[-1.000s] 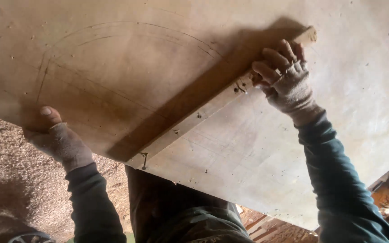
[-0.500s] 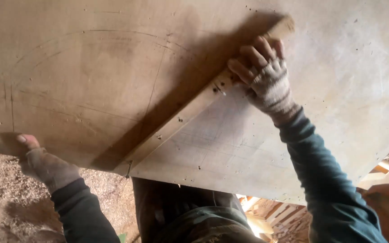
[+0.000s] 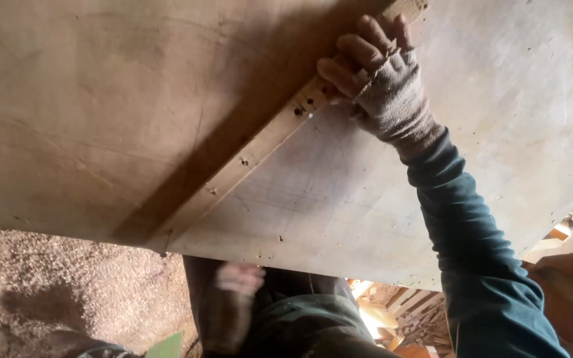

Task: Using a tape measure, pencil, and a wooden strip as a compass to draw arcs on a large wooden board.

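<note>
at the far left the ground point(image 3: 41, 292) is covered in sawdust and fine chips, with a dark shadow lying across it near the bottom edge. a small green corner of something point(image 3: 167, 346) pokes up just right of that shadow; what it belongs to cannot be told.

above all this a large plywood sheet point(image 3: 101, 113) fills most of the view, tilted so its near edge hangs over the sawdust. faint pencil lines cross its face. a narrow wooden strip point(image 3: 247, 159) runs on a slant across the sheet, from low near the middle up to the top right, with small nail or screw marks along it. it throws a broad shadow onto the panel to its left, so it stands proud of the surface and gives something to hold.

below the sheet's near edge, the left hand point(image 3: 230, 301) hangs free in front of the person's dark clothing, blurred, touching nothing; whether its fingers are spread or curled i cannot tell.

further right, the right hand point(image 3: 382, 83), in a worn fingerless glove, is closed around the upper end of the strip, fingers wrapped over it, apparently steadying the sheet alone. the dark teal sleeve point(image 3: 479, 245) runs down from it.

at the lower right, stacked wood offcuts point(image 3: 412, 315) lie beyond the sheet, crowding that side.
</note>
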